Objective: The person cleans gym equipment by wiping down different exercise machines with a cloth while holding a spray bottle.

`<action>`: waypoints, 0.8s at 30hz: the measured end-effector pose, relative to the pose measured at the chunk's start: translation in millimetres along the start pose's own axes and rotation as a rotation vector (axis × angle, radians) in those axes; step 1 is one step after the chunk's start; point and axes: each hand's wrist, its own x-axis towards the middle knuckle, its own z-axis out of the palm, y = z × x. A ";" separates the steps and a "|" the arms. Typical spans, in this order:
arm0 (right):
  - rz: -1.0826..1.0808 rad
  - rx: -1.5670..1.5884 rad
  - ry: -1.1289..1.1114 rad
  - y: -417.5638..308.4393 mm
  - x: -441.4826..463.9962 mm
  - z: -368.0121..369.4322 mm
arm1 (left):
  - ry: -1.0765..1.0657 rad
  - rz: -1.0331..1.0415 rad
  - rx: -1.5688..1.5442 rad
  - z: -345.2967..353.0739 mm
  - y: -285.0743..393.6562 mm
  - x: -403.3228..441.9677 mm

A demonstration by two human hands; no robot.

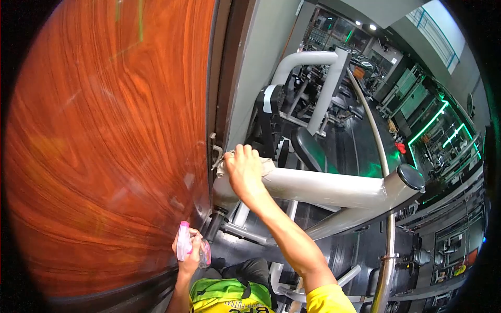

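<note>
My right hand (244, 166) presses a crumpled beige cloth (267, 166) onto the left end of a thick grey metal tube (329, 187) of a gym machine, its fingers closed over the cloth. Lower down, beside the wooden door, my left hand (191, 254) is wrapped round a spray bottle (183, 241) with a pink and white top. The bottle's clear body shows partly to the right of the fingers.
A glossy reddish wooden door (115, 156) with a metal latch (215, 151) fills the left side. The tube ends in a black cap (410, 176). A black pad (308, 149), a long metal rail (365, 109) and more gym machines stand beyond.
</note>
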 end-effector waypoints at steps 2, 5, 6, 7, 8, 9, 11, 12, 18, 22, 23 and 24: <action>-0.007 -0.096 -0.143 -16.3 7.4 15.3 | 0.012 0.008 0.005 -1.5 -0.8 -0.7; -0.078 -0.231 -0.365 -41.7 14.1 32.3 | 0.027 0.009 0.016 -5.0 -1.1 -3.3; -0.088 -0.220 -0.368 -50.9 14.6 40.0 | 0.031 0.005 0.018 -5.5 -1.0 -4.3; -0.118 -0.280 -0.456 -60.8 14.6 49.5 | 0.044 0.000 0.026 -5.6 0.3 -5.1; -0.150 -0.341 -0.542 -69.8 13.5 60.7 | 0.055 0.002 0.022 -5.4 2.8 -5.8; -0.198 -0.367 -0.591 -76.9 9.1 76.1 | 0.065 0.003 0.019 -5.8 4.2 -7.4; -0.249 -0.467 -0.598 -94.0 -5.5 114.8 | 0.084 -0.001 0.039 -8.3 4.5 -10.8; -0.287 -0.581 -0.599 -99.6 -12.1 133.1 | 0.087 0.001 0.047 -8.8 3.8 -11.9; -0.345 -0.687 -0.656 -119.9 -38.9 188.5 | 0.136 -0.014 0.056 -11.6 1.4 -23.3; -0.423 -0.787 -0.648 -129.7 -58.6 235.4 | 0.110 -0.053 0.094 -12.0 -9.8 -27.9; -0.426 -0.708 -0.589 -131.6 -66.7 237.5 | 0.096 -0.046 0.106 -12.8 -11.4 -28.4; -0.428 -0.630 -0.533 -131.6 -76.7 239.0 | 0.081 -0.042 0.116 -13.8 -12.9 -29.5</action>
